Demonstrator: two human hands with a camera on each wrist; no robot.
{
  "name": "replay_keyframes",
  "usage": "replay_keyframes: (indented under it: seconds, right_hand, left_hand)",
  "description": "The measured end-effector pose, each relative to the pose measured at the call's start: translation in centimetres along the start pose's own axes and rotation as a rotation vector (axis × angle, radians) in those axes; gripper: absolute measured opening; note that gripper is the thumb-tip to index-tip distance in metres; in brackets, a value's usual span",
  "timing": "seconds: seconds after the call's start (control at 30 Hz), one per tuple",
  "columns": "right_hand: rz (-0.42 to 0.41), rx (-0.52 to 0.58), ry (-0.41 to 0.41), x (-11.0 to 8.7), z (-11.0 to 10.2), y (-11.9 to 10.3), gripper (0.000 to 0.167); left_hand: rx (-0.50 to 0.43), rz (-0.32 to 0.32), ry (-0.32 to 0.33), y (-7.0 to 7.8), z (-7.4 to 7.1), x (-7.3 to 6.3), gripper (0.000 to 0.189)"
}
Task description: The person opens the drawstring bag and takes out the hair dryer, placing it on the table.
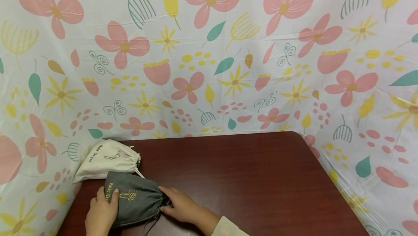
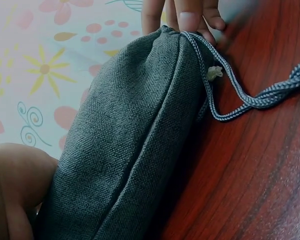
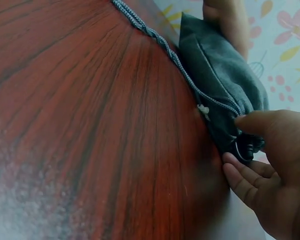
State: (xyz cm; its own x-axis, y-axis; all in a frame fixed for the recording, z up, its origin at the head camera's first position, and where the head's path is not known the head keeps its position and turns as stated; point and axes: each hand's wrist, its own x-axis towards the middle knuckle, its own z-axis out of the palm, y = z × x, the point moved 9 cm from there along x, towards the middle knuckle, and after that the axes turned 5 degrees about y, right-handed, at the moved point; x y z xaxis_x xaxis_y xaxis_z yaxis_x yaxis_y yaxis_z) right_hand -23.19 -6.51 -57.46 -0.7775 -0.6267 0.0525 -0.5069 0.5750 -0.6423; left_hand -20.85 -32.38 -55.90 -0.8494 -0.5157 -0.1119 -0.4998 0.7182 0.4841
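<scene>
A dark grey drawstring bag with yellow "Hair" lettering and a hair dryer drawing lies near the table's front left. My left hand grips its flat end, the thumb on top over part of the print. At the gathered neck, my right hand holds the bag between thumb and fingers, as the right wrist view also shows. The twisted grey cord trails from the neck across the tabletop. Just behind, a cream drawstring bag printed "Hair Dryer" lies with its neck toward the right.
The dark red-brown wooden table extends to the right of both bags. A white flowered cloth hangs behind it and along both sides. The cream bag's left corner reaches the cloth at the table's left edge.
</scene>
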Motion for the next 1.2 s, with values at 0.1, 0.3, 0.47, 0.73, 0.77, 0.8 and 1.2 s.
replay_keyframes:
  seconds: [0.1,0.3,0.47,0.73,0.77,0.8,1.2]
  right_hand:
    - [0.000,-0.002,0.007,0.1,0.0,0.0,0.066]
    - [-0.008,-0.023,0.047,0.2,-0.1,-0.2,0.064]
    - [-0.053,-0.068,0.101,0.1,-0.3,-0.7,0.061]
    - [-0.101,-0.092,0.132,-0.1,-0.8,-1.5,0.060]
    - [-0.103,-0.092,0.137,-0.2,-0.9,-1.7,0.060]
    - [-0.102,-0.089,0.140,-0.2,-1.0,-1.8,0.060]
    - [-0.024,0.065,0.120,-0.7,-2.0,-1.4,0.062]
  left_hand:
    - [0.000,-0.008,0.000,-0.2,0.1,0.1,0.082]
    - [-0.003,-0.014,0.008,-0.2,0.2,0.3,0.083]
    - [-0.013,-0.024,0.022,-0.2,0.0,0.2,0.077]
    - [-0.025,0.005,0.062,0.5,-1.3,-0.5,0.075]
    - [-0.026,0.012,0.073,0.7,-1.5,-0.6,0.074]
    - [-0.025,0.019,0.083,0.9,-1.8,-0.7,0.073]
    - [-0.030,0.057,0.115,2.9,-3.1,-1.0,0.075]
